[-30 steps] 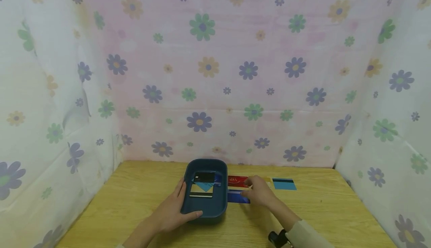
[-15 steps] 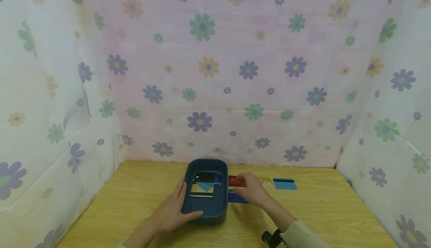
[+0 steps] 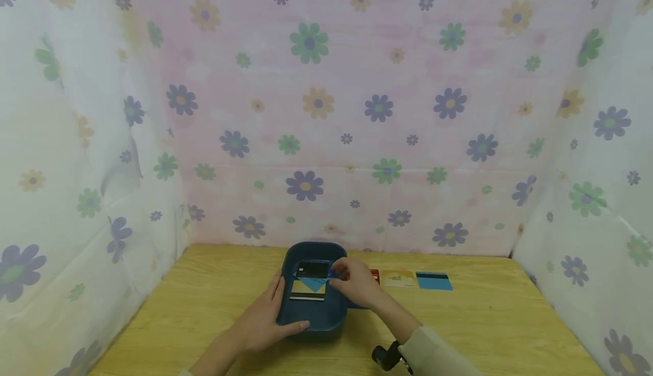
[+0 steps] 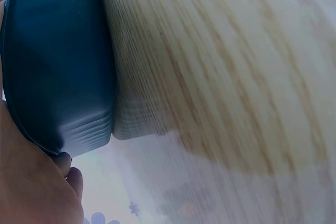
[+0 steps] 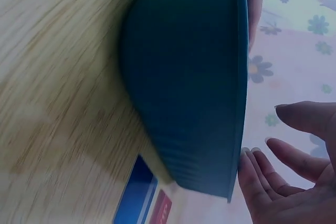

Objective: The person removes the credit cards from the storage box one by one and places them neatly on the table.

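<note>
A dark teal plastic bin (image 3: pixel 313 316) stands on the wooden table. My left hand (image 3: pixel 260 316) holds its near left corner, fingers along the left wall and thumb at the front rim. Inside lie a black card (image 3: pixel 313 269), a light blue card (image 3: pixel 317 283), a cream card with a black stripe (image 3: pixel 308 290) and a dark blue card (image 3: pixel 332 274), partly hidden. My right hand (image 3: pixel 357 283) reaches over the right rim beside the dark blue card. In the right wrist view, thumb and index finger stand apart, nothing visible between them, and other fingertips meet the rim.
Right of the bin lie a red card (image 3: pixel 376 275), a gold card (image 3: pixel 398 278), a light blue striped card (image 3: pixel 434 281) and a blue card (image 5: pixel 135 192) mostly hidden in the head view. A black wrist camera (image 3: pixel 386 356) hangs under my right wrist. Flowered cloth (image 3: pixel 326 109) surrounds the table.
My right hand has moved left from above the red and blue cards on the table to the bin's right rim. My left hand stays on the bin.
</note>
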Demonstrator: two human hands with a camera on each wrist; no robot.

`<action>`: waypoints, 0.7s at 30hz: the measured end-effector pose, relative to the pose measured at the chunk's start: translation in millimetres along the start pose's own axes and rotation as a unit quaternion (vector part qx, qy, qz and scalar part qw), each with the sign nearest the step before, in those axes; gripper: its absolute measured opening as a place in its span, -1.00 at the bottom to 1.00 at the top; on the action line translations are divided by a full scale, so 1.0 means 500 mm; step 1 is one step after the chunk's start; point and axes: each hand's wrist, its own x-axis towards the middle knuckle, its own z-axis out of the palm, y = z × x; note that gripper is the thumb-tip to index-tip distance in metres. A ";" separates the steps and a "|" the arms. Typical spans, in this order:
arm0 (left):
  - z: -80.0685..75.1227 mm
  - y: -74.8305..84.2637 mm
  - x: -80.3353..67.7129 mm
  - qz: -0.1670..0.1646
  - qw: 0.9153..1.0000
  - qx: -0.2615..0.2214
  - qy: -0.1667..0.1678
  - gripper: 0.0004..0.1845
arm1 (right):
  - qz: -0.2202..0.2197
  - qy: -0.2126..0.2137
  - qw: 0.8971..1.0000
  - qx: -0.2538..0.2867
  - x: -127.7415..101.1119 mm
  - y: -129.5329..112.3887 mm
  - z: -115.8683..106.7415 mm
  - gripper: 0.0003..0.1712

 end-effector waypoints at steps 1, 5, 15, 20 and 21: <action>-0.001 0.001 0.000 0.000 1.000 0.001 -0.001 0.36 | 0.001 -0.006 1.000 0.006 0.004 -0.002 0.004 -0.71; -0.003 0.004 0.000 -0.003 1.000 0.001 -0.003 0.36 | 0.013 -0.033 0.999 0.028 0.020 -0.010 0.026 -0.67; 0.000 -0.003 0.000 -0.001 1.000 -0.003 -0.003 0.34 | 0.052 -0.017 0.998 -0.019 0.073 -0.015 0.097 -0.35; 0.003 -0.002 0.002 0.002 1.000 -0.005 -0.005 0.33 | 0.091 0.012 0.995 -0.026 0.095 0.004 0.131 -0.11; 0.004 -0.002 0.002 0.002 1.000 -0.004 -0.004 0.32 | 0.097 0.018 0.995 -0.029 0.097 0.008 0.137 -0.10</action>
